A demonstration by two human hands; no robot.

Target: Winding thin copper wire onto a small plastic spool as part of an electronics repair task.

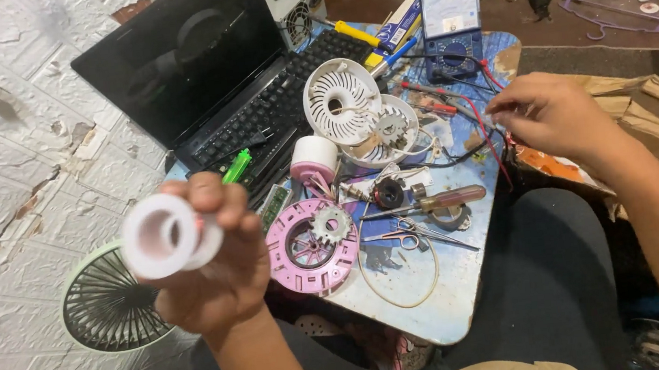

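Observation:
My left hand (211, 263) is raised close to the camera, gripping a white tape roll (162, 235), which is blurred. My right hand (546, 113) hovers at the right edge of the small blue table (453, 278), fingers pinched near a red wire (487, 132); whether it holds anything I cannot tell. On the table lie a pink round fan base with a gear (311, 244), white slotted fan covers (341, 102), a pink-and-white motor piece (313, 162), a screwdriver (437, 200) and scissors (416, 235).
An open black laptop (195, 68) stands at the back left, a green lighter (236, 167) on it. A blue multimeter (450, 29) sits at the far table edge. A pale green fan grille (105, 302) leans by the white wall. A cardboard box (656, 110) is at right.

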